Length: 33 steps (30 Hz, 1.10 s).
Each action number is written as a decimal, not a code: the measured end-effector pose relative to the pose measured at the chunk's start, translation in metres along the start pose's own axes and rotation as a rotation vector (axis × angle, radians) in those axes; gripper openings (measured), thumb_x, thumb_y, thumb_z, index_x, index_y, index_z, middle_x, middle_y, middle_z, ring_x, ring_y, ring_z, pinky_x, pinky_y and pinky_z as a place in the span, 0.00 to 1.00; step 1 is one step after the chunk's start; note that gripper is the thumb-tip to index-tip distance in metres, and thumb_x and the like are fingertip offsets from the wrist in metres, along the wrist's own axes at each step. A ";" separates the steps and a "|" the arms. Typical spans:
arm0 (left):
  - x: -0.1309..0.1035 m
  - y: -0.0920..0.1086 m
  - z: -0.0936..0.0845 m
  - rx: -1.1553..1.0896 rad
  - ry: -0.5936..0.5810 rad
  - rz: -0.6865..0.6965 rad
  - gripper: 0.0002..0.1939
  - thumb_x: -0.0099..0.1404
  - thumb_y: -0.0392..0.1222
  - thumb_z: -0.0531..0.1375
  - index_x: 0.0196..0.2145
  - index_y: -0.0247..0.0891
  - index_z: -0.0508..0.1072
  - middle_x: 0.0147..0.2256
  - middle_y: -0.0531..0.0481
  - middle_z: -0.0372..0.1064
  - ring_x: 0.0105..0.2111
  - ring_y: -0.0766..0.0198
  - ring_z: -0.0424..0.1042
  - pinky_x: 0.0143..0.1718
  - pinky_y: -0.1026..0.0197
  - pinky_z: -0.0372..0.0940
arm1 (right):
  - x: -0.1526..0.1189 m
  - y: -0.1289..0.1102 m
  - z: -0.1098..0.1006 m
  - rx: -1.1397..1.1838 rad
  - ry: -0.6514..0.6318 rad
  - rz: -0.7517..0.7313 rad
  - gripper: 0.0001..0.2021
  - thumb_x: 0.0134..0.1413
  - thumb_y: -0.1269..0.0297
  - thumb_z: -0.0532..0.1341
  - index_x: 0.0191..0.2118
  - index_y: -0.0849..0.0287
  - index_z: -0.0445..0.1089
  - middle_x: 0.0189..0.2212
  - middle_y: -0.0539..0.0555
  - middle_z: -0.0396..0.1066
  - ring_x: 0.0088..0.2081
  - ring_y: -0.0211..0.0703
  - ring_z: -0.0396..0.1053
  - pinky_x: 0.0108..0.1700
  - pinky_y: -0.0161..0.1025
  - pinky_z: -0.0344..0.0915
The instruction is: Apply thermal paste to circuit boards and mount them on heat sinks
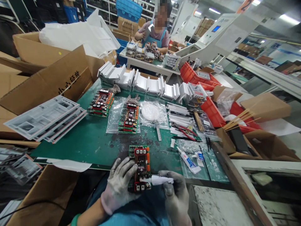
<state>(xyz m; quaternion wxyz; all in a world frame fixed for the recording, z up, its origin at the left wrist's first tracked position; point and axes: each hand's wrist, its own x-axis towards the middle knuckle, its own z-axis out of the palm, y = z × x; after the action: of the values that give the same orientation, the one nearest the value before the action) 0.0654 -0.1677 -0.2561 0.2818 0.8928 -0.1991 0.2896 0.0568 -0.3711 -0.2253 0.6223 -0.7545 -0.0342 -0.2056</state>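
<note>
At the near edge of the bench lies a green circuit board (142, 163) with red and orange parts and white square components at both ends. My left hand (122, 180), in a pale, smudged glove, grips its left edge, the fingers reaching over the top. My right hand (176, 191), gloved too, pinches a white squeeze tube (160, 180) between thumb and fingers. The tube lies nearly level, with its nozzle pointing left over the lower part of the board; whether the tip touches cannot be made out.
Stacked circuit boards (129, 117) stand farther back. Aluminium profiles (148, 84) line the far edge. Right of me lie red-handled pliers (187, 131) and another glue tube (188, 160). Grey panels (54, 116) and cardboard boxes (47, 78) are left. A co-worker (156, 31) sits opposite.
</note>
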 end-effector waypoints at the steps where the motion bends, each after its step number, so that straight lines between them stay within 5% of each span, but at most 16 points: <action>1: 0.000 0.000 0.000 0.006 -0.006 0.009 0.31 0.58 0.55 0.65 0.55 0.39 0.67 0.49 0.45 0.74 0.56 0.51 0.69 0.68 0.49 0.46 | 0.000 -0.003 0.002 0.014 -0.041 -0.011 0.08 0.64 0.54 0.61 0.42 0.51 0.68 0.35 0.51 0.78 0.36 0.43 0.77 0.35 0.38 0.76; 7: 0.004 0.001 -0.003 0.022 -0.004 0.027 0.29 0.60 0.56 0.63 0.54 0.37 0.67 0.48 0.43 0.75 0.55 0.51 0.69 0.68 0.49 0.46 | 0.011 -0.019 0.013 -0.025 -0.238 -0.233 0.07 0.67 0.55 0.58 0.43 0.50 0.67 0.35 0.50 0.77 0.34 0.39 0.77 0.35 0.35 0.76; 16: 0.001 0.001 -0.001 0.018 -0.033 -0.017 0.32 0.57 0.56 0.65 0.56 0.40 0.67 0.50 0.45 0.73 0.55 0.51 0.70 0.67 0.48 0.47 | 0.005 -0.019 -0.011 -0.162 -0.184 -0.353 0.05 0.67 0.60 0.58 0.46 0.51 0.66 0.35 0.53 0.78 0.34 0.44 0.78 0.32 0.39 0.77; 27: 0.003 0.002 -0.001 -0.003 -0.032 -0.020 0.31 0.60 0.59 0.61 0.55 0.38 0.67 0.50 0.43 0.73 0.56 0.51 0.68 0.68 0.48 0.45 | -0.026 -0.008 -0.018 -0.156 -0.148 -0.582 0.14 0.64 0.65 0.60 0.55 0.53 0.67 0.35 0.56 0.79 0.26 0.46 0.75 0.25 0.42 0.71; 33: 0.002 0.001 -0.002 -0.010 -0.038 -0.009 0.29 0.62 0.57 0.60 0.55 0.38 0.67 0.50 0.43 0.73 0.57 0.52 0.67 0.68 0.49 0.45 | -0.012 -0.038 -0.011 -0.383 -0.437 -0.740 0.05 0.63 0.71 0.60 0.39 0.57 0.74 0.28 0.54 0.78 0.22 0.40 0.70 0.22 0.37 0.66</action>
<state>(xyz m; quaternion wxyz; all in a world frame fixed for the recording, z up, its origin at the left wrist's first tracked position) 0.0659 -0.1680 -0.2531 0.2838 0.8976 -0.2020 0.2700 0.0317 -0.3704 -0.1925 0.3351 -0.8185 -0.3924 -0.2527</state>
